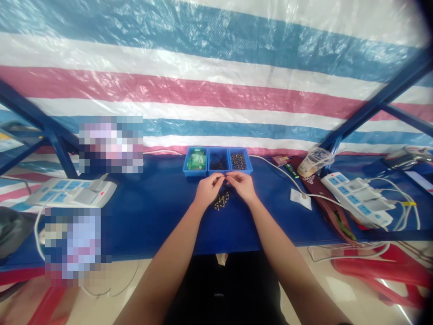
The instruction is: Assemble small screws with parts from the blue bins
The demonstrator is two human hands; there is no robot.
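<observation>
Work right above the pile of brass-toned screws [220,201], lying loose on the blue desk [149,198] just nearer the body than the fingertips. Hold left hand [207,189] and right hand [244,186] close together, thumbs and forefingers bent in toward a pinch and nearly meeting in front of the middle blue bin [218,149]. Cannot tell what, if anything, sits between the fingers: too small and blurred at this range.

Best, by judgement, to steady with one hand and make only small turns or nudges with the other, pressing lightly at the very tips. Rest wrists low to damp any shake. Stay over the pile so as to catch a slipped piece there, rather than losing it among the black parts [218,163] or, in the right blue bin [251,167], the metallic parts [238,161].
</observation>
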